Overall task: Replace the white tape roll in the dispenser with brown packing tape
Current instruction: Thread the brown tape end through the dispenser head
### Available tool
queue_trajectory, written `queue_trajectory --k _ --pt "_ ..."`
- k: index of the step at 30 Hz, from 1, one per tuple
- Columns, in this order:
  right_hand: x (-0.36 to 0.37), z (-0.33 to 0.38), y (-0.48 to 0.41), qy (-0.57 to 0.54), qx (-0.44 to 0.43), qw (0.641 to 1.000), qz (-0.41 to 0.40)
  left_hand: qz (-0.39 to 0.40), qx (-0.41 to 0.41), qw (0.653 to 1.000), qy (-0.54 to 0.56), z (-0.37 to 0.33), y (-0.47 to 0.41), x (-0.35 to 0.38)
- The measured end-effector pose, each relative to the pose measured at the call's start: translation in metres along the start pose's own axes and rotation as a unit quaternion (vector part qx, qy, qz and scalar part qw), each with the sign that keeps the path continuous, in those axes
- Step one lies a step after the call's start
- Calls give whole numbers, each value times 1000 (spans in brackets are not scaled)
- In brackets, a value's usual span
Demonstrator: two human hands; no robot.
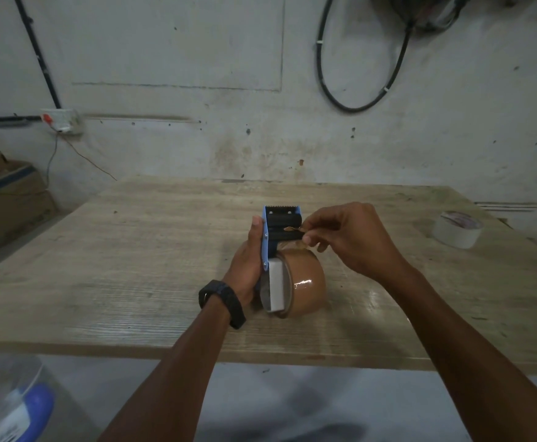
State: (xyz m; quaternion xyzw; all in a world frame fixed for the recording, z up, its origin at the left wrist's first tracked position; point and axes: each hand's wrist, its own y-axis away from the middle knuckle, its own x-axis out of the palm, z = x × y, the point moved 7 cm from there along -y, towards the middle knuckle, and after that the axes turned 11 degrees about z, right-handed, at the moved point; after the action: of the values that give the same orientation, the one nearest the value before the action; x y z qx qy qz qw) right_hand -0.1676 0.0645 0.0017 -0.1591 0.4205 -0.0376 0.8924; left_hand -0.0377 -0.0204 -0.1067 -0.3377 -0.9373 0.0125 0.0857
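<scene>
A blue tape dispenser (265,240) with a black roller and a toothed blade at its far end is held over the middle of the wooden table (133,266). My left hand (248,266) grips its left side. A roll of brown packing tape (305,288) sits on the dispenser's hub, near end toward me. My right hand (346,237) pinches the loose brown tape end (294,230) beside the black roller. The white tape roll (456,229) lies flat on the table at the far right, apart from both hands.
Cardboard boxes (2,199) stand at the left beyond the table. A wall with a socket (61,121) and hanging black cable (356,90) is behind. A plastic container (9,406) sits on the floor at the lower left.
</scene>
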Motion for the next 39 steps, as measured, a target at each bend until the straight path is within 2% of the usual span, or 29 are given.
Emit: queue_trajectory --k 4,7,14,17,20,22,24,26,28,32,34,39 --pt "-4 -2 -1 10 -7 1000 24 6 -4 1000 -11 1 1 1" --pt "-4 -3 3 0 -18 1000 3 6 -6 1000 -10 2 0 1" --pt "6 6 17 48 -38 981 -187 -13 -33 999 -20 0 2 4" --pt "12 15 17 42 -35 965 -255 -16 -43 999 18 4 1 1" --pt "14 32 10 89 -63 962 -249 24 -23 994 108 4 -1 0" --pt "17 40 2 153 -65 963 -214 25 -9 993 111 3 0 -2" --pt "22 40 -5 198 -10 966 -167 -14 -2 997 73 1 -1 -4" --pt "24 32 -6 174 54 971 -157 -69 10 997 20 -7 1 -6" --pt "23 25 -4 101 80 977 -168 -79 22 997 -8 -9 3 -4" --pt "27 23 -3 -9 16 986 -163 -37 40 997 63 -9 6 -2" --pt "29 21 0 -51 1 981 -187 -24 41 997 64 -8 5 -3" --pt "31 13 10 -30 -17 968 -249 -15 54 998 41 -10 2 -4"
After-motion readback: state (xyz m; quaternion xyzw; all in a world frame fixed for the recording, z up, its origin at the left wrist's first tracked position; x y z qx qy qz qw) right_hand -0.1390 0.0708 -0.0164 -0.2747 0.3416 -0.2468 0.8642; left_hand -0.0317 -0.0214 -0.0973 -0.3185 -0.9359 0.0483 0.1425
